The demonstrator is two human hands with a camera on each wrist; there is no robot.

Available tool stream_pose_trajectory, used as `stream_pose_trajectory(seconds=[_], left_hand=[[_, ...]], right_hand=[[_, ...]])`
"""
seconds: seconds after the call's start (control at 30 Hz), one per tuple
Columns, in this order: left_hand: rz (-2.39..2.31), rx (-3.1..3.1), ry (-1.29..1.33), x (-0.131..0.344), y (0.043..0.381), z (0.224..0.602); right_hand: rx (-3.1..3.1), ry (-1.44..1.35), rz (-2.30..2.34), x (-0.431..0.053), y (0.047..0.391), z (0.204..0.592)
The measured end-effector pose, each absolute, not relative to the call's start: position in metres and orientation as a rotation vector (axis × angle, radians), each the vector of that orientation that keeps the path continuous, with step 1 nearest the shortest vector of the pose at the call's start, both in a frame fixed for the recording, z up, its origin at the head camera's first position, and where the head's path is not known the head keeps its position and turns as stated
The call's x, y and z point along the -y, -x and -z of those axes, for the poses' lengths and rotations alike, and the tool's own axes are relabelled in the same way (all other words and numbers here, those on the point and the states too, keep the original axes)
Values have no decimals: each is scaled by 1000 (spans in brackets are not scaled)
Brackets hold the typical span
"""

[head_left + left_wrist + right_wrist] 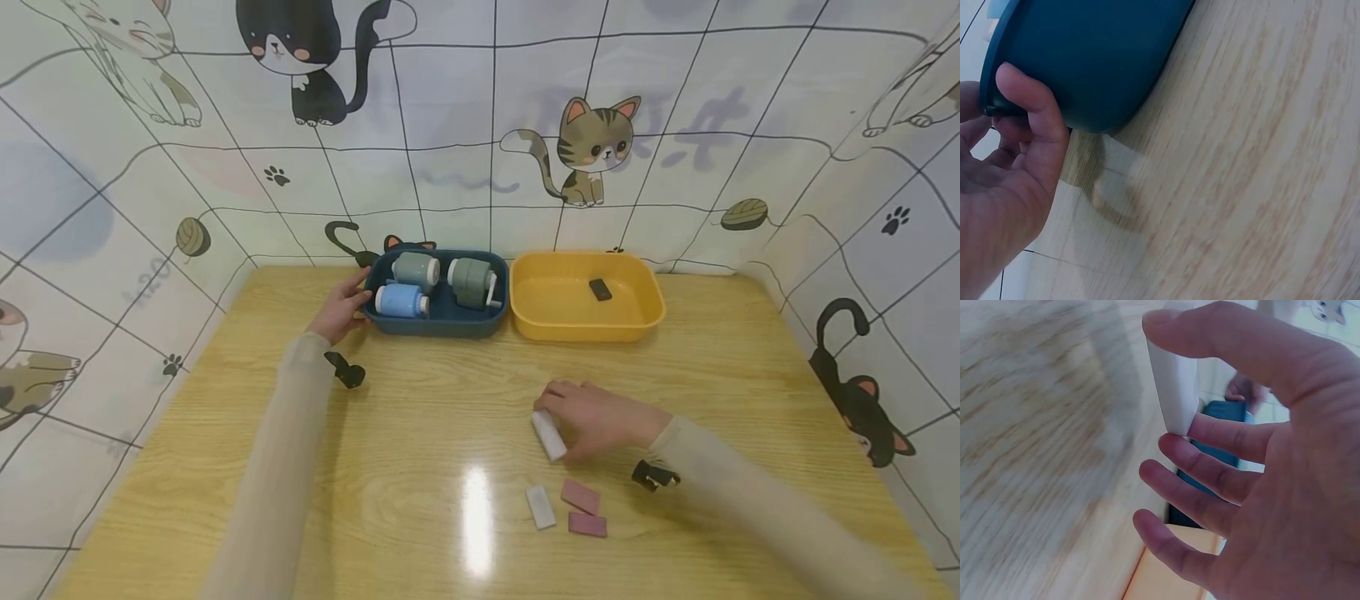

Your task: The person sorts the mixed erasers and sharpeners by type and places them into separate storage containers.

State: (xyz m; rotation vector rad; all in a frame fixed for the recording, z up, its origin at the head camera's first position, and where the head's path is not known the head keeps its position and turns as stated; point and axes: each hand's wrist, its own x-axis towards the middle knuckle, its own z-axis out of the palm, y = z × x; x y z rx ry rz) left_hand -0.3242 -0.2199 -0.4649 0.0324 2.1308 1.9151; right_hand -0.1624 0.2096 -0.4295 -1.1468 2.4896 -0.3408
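A white block [549, 435] is pinched at 2 ends by the right hand [600, 418]; the blue tub [442, 328] is gripped by the left hand [341, 310]; a firm, level pinch is needed.

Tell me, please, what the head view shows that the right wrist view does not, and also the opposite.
Only the head view shows the two pink pieces, the flat white piece and the dark piece. Only the right wrist view shows the palm side of the right hand. Both show that hand pinching a white block, the left hand, the blue tray and the yellow tray.
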Motion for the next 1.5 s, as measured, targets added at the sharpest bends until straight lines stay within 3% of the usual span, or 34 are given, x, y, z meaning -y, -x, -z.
stream_pose_trajectory(seconds=[0.8,1.0,1.5], left_hand=[[-1955,-2108,-31,219,322,464],[-1959,-2075,-13,212,313,447],[-1966,-2101,-40,220,324,467]], right_hand=[[-2471,987,924,-232,183,407],[-2444,952,1039,-240,195,398],[-2409,835,1190,-242,242,384]])
